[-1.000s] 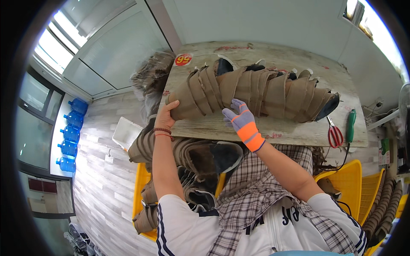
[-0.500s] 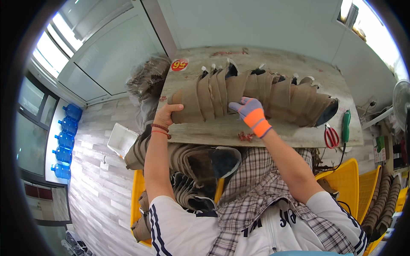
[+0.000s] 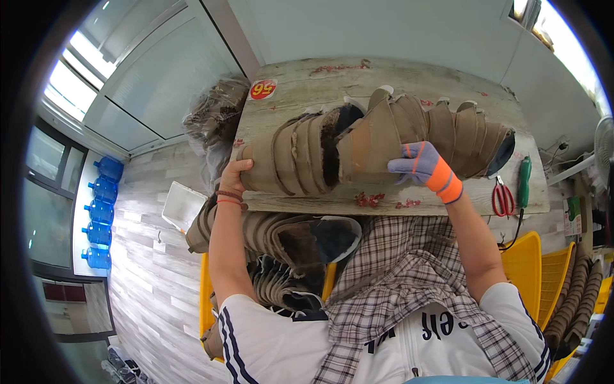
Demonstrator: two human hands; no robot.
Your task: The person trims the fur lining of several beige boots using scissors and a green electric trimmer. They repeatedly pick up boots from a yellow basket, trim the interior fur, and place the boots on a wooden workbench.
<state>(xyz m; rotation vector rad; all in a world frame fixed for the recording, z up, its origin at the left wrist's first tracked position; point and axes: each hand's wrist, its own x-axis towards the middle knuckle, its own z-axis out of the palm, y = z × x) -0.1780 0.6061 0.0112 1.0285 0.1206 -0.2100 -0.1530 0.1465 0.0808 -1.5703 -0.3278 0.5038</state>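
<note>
A long row of brown fabric shoe uppers (image 3: 281, 157), nested one inside another, lies across the wooden table. At its left end, my bare left hand (image 3: 234, 175) grips the outermost upper, thumb on top. My right hand (image 3: 427, 168), in a lilac-grey glove with an orange cuff, pinches the lower edge of the right-hand group of uppers (image 3: 412, 121). Between the two groups a gap shows dark fleecy lining (image 3: 330, 153). More nested uppers (image 3: 268, 237) rest below the table edge, beside my lap.
Red-handled scissors (image 3: 503, 200) and a green corded tool (image 3: 524, 182) lie at the table's right end. Yellow crates (image 3: 521, 269) stand on both sides of me. A white bin (image 3: 183, 206) and blue water bottles (image 3: 101, 212) are on the left. A fan (image 3: 603, 144) is far right.
My right hand has moved right, with the right-hand group shifting along. The row has parted near its middle, exposing the lining. My left hand has shifted slightly left.
</note>
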